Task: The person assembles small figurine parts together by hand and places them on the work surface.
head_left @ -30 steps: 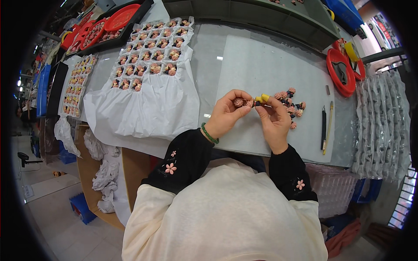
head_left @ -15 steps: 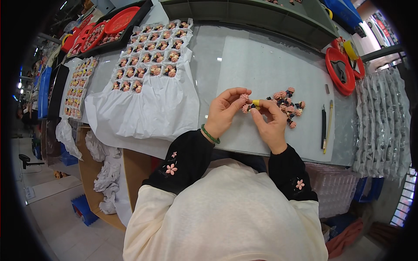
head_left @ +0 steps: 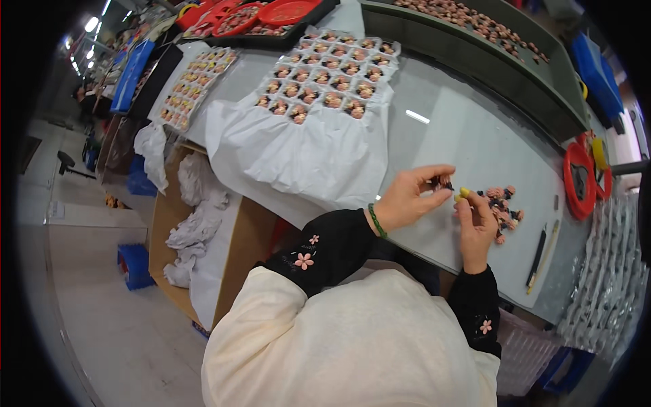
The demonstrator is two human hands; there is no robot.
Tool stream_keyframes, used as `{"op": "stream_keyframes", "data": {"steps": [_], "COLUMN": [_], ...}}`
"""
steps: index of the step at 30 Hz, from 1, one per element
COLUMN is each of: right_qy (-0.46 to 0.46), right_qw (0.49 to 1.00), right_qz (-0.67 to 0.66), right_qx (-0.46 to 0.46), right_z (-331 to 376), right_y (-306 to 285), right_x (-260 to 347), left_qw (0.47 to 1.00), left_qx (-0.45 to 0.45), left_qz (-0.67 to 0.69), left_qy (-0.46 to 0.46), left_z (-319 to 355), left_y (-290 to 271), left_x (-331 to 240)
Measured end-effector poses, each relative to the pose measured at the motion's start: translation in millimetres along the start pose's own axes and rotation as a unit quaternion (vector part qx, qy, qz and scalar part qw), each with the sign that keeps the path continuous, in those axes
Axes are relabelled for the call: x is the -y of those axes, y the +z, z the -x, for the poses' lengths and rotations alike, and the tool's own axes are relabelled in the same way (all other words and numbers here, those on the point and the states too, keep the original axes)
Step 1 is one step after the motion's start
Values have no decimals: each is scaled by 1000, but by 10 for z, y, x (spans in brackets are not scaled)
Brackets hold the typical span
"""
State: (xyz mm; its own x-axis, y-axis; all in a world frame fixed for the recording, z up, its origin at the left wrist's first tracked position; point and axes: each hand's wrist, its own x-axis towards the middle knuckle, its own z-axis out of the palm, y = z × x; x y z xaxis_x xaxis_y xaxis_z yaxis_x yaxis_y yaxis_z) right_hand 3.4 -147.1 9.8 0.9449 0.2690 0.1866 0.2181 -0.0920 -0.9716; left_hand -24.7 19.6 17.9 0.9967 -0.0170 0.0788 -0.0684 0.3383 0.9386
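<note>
Pink figures (head_left: 503, 207) lie beside both hands, left (head_left: 407, 200) pinching one, right (head_left: 477, 220) curled, bare grey tabletop (head_left: 468, 136) beyond.

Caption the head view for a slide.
Left hand pinches a small pink piece; right hand rests beside a pile of pink pieces.

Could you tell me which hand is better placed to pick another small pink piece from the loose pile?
Probably the right hand: it sits right beside the pile of pink pieces, whereas the left hand lies farther off, already pinching a small piece.

Grey table (head_left: 468, 129) with white sheet (head_left: 305, 149), toy-part pile (head_left: 503, 207)
</note>
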Motion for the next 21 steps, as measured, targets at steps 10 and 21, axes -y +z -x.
{"op": "stream_keyframes", "data": {"steps": [10, 21], "right_qy": [-46, -112], "right_qw": [998, 990], "right_qz": [36, 82], "right_qx": [28, 40], "right_z": [-23, -45], "right_y": [-14, 32], "right_x": [-50, 107], "left_qw": [690, 538], "left_qx": [-281, -228], "left_qz": [-651, -810], "left_qy": [143, -47], "left_z": [123, 78], "left_y": [-1452, -1444], "left_x": [-538, -333]}}
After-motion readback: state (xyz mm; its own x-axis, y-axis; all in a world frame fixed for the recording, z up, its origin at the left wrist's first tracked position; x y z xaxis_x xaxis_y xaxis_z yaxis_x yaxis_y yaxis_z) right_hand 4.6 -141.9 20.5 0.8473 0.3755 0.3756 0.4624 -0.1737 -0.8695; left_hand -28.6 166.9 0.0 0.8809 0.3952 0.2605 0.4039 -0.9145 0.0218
